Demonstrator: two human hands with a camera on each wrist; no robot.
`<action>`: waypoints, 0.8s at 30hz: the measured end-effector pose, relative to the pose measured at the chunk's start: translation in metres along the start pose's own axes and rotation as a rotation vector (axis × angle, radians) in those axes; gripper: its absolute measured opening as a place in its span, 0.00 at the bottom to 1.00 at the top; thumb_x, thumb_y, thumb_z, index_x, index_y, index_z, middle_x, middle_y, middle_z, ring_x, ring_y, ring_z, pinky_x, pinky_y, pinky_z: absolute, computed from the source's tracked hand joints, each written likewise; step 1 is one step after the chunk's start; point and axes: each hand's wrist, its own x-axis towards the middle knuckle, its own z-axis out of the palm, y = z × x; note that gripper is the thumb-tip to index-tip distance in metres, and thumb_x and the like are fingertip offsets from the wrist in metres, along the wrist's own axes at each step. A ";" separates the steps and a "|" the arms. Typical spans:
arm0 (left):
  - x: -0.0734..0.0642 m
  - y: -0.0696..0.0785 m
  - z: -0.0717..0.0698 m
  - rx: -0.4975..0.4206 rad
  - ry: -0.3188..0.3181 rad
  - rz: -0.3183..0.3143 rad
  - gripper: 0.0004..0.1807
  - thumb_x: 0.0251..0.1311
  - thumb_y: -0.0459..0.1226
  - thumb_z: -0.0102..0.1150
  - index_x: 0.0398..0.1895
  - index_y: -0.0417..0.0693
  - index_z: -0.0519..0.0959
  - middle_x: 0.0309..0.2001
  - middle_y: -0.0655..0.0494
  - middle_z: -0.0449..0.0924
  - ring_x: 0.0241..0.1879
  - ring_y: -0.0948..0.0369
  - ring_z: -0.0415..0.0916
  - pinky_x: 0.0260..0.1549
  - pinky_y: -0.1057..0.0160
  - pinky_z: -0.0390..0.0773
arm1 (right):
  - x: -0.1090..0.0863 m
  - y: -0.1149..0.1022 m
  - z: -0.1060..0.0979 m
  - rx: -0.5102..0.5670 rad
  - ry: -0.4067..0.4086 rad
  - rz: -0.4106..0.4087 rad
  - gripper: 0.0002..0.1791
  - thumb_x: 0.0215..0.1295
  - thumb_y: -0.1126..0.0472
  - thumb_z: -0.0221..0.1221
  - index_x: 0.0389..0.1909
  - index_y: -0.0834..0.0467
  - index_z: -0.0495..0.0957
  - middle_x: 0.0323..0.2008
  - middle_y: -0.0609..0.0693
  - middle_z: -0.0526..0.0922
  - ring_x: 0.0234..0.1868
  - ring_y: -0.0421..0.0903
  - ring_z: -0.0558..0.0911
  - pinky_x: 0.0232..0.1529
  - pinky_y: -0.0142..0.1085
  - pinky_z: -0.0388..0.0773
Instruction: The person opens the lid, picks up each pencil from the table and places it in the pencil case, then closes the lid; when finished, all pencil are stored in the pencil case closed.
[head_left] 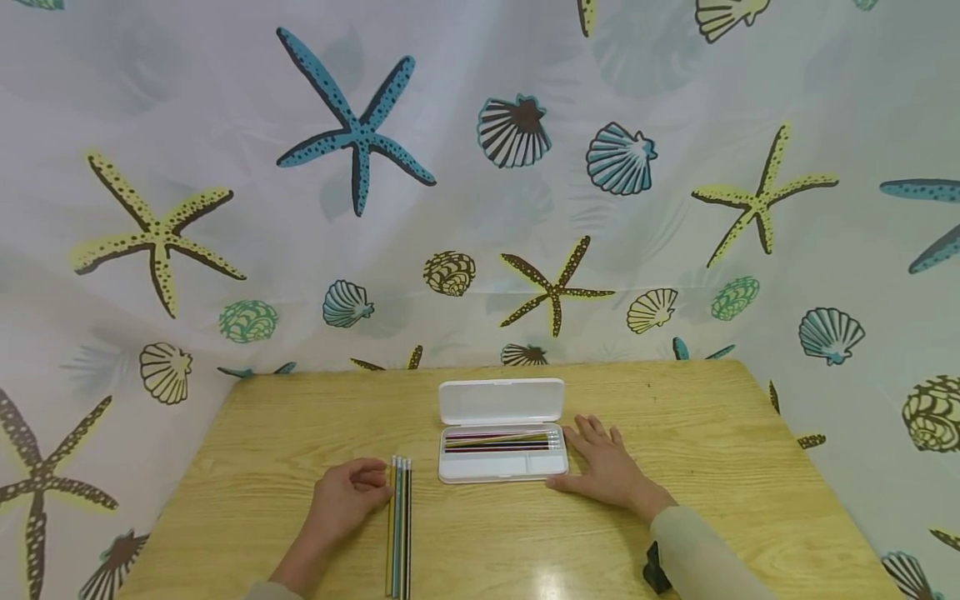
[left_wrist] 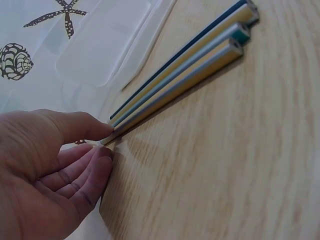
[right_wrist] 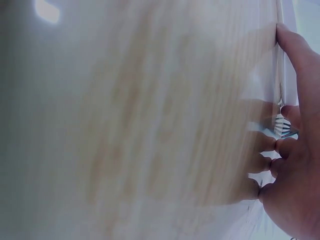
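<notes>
My left hand (head_left: 347,502) is at the left side of a row of several pencils (head_left: 400,525) lying side by side on the table, eraser ends pointing away from me. Its fingers are loosely bent, with the thumb tip right at the outermost yellow pencil (left_wrist: 200,67). An open white pencil case (head_left: 483,477) stands to the right, its lid (head_left: 501,402) raised at the back. Several striped pencils (head_left: 495,447) lie in its rear compartment. With fingers spread, my right hand (head_left: 609,471) rests by the case's right edge, the thumb at its near corner.
The wooden table (head_left: 750,500) ends at a patterned cloth (head_left: 450,208) with starfish and shells, which hangs behind it and along both sides. A small black object (head_left: 657,568) shows beneath my right sleeve.
</notes>
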 end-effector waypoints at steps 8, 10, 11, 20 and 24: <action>-0.001 0.004 0.000 0.010 -0.006 -0.012 0.24 0.54 0.31 0.77 0.55 0.35 0.84 0.40 0.50 0.88 0.35 0.62 0.85 0.35 0.69 0.82 | -0.001 -0.001 -0.001 0.001 0.002 0.000 0.57 0.63 0.27 0.63 0.83 0.57 0.59 0.84 0.64 0.51 0.86 0.65 0.45 0.80 0.69 0.38; -0.001 0.004 0.000 0.013 -0.006 -0.020 0.24 0.54 0.31 0.77 0.56 0.35 0.84 0.40 0.49 0.88 0.35 0.61 0.85 0.35 0.69 0.82 | -0.001 -0.001 -0.001 0.006 0.002 0.000 0.57 0.63 0.27 0.64 0.83 0.57 0.59 0.84 0.64 0.51 0.86 0.65 0.45 0.80 0.69 0.38; 0.000 0.004 0.000 0.016 -0.006 -0.022 0.25 0.54 0.32 0.77 0.56 0.35 0.84 0.40 0.50 0.88 0.35 0.61 0.85 0.35 0.68 0.82 | -0.001 -0.001 -0.001 0.007 0.001 0.000 0.57 0.63 0.27 0.64 0.83 0.57 0.59 0.84 0.64 0.51 0.86 0.65 0.45 0.80 0.69 0.38; -0.001 0.009 -0.001 0.064 0.021 -0.018 0.27 0.51 0.30 0.75 0.57 0.35 0.83 0.34 0.53 0.89 0.33 0.62 0.86 0.36 0.65 0.82 | -0.001 0.000 0.001 -0.005 0.002 -0.001 0.57 0.63 0.26 0.63 0.83 0.56 0.59 0.84 0.64 0.51 0.86 0.65 0.45 0.80 0.69 0.38; -0.001 0.010 -0.001 0.084 0.034 -0.015 0.27 0.50 0.29 0.74 0.57 0.35 0.83 0.33 0.54 0.89 0.33 0.63 0.86 0.38 0.63 0.82 | -0.001 0.001 0.001 -0.006 0.003 -0.005 0.57 0.63 0.25 0.62 0.83 0.56 0.59 0.84 0.64 0.50 0.86 0.65 0.45 0.80 0.69 0.38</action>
